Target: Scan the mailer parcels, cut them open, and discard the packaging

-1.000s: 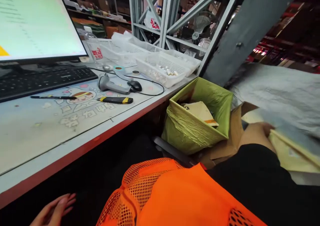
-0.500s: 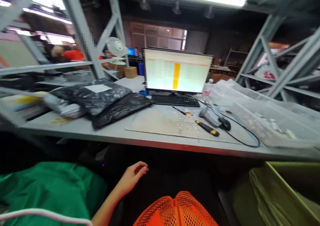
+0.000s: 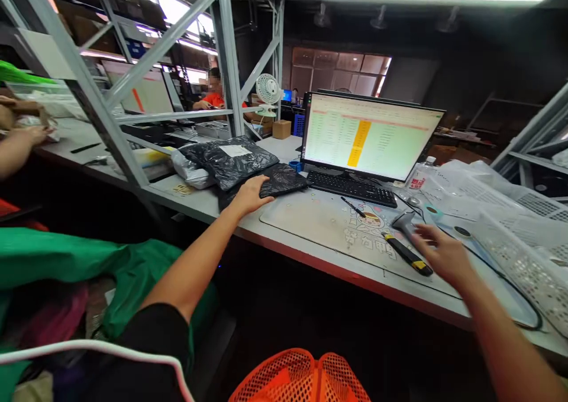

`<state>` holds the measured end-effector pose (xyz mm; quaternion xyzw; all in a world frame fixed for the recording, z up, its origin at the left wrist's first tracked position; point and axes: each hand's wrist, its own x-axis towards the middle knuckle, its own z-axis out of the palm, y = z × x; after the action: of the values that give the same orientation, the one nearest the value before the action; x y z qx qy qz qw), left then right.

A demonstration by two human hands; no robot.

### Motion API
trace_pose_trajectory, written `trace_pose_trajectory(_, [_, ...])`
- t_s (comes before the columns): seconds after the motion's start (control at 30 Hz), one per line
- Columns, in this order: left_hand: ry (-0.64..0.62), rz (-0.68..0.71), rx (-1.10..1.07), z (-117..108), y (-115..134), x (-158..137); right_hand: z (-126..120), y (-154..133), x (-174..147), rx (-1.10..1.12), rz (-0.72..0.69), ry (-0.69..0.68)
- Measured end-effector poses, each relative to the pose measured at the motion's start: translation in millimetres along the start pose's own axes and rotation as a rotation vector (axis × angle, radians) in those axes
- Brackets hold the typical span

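My left hand (image 3: 252, 197) is at the front edge of a flat black plastic parcel (image 3: 286, 179), thumb apart and fingers stretched over it; firm contact cannot be made out. Another black parcel (image 3: 237, 164), with a white label, lies partly on top of it. Over the handle end of a grey barcode scanner (image 3: 402, 219) is my right hand (image 3: 446, 254), slightly blurred, its fingers apart and curved. That hand hides the rear of the scanner. Just left of it, a black and yellow utility knife (image 3: 408, 254) lies on the desk mat (image 3: 306, 215).
A monitor (image 3: 337, 132) stands behind a black keyboard (image 3: 350, 189). A pen (image 3: 352, 206) lies on the mat. White plastic baskets (image 3: 528, 272) line the right side. Steel rack posts (image 3: 228, 64) rise at left. A green cloth bag (image 3: 146, 272) is below left. Other people are at left.
The view has turned left. My left hand has risen from below the desk edge to the black parcel. My right hand has come into view over the scanner.
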<state>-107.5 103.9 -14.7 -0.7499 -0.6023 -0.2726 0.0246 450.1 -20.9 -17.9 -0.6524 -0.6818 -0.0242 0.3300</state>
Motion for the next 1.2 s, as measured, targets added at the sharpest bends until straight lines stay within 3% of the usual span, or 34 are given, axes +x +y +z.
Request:
trace_pose_trajectory(0.1, [-0.179, -0.095, 0.211, 21.6, -11.7, 20.8, 66.9, -37.7, 29.8, 0.082, -0.062, -0.178])
trace_pose_trajectory(0.23, [-0.143, -0.101, 0.258, 41.2, -14.1, 16.5, 147.5, -67.7, 47.7, 0.102, -0.209, -0.225])
trace_pose_trajectory(0.33, [-0.101, -0.122, 0.31, 31.0, -11.4, 19.5, 176.2, -59.7, 45.3, 0.126, -0.295, -0.258])
trace_pose_trajectory(0.5, [0.077, -0.206, 0.415, -38.2, 2.5, 40.6, 180.9, -40.7, 39.5, 0.178, -0.33, -0.226])
trace_pose_trajectory(0.7, [0.415, -0.21, 0.414, -148.9, 50.8, 43.9, 167.4, -61.6, 37.1, 0.253, -0.263, -0.144])
trace_pose_trajectory(0.8, [0.366, -0.159, 0.295, -170.5, 68.0, 42.3, 140.2, -65.5, 40.8, 0.294, -0.196, -0.055])
trace_pose_trajectory(0.9, [0.081, -0.116, 0.176, -145.3, 73.0, 44.8, 95.3, -46.7, 51.0, 0.252, -0.033, 0.034])
trace_pose_trajectory(1.03, [-0.247, 0.016, 0.083, -58.9, 82.4, 46.4, 38.5, 1.1, 60.1, -0.057, 0.255, -0.01])
trace_pose_trajectory(1.13, [-0.329, 0.102, 0.084, 1.0, 99.9, 49.9, 20.4, 26.7, 56.3, -0.296, 0.38, -0.207])
trace_pose_trajectory(1.2, [-0.316, 0.131, 0.1, 24.4, 114.7, 56.0, 20.4, 33.3, 51.7, -0.379, 0.422, -0.345])
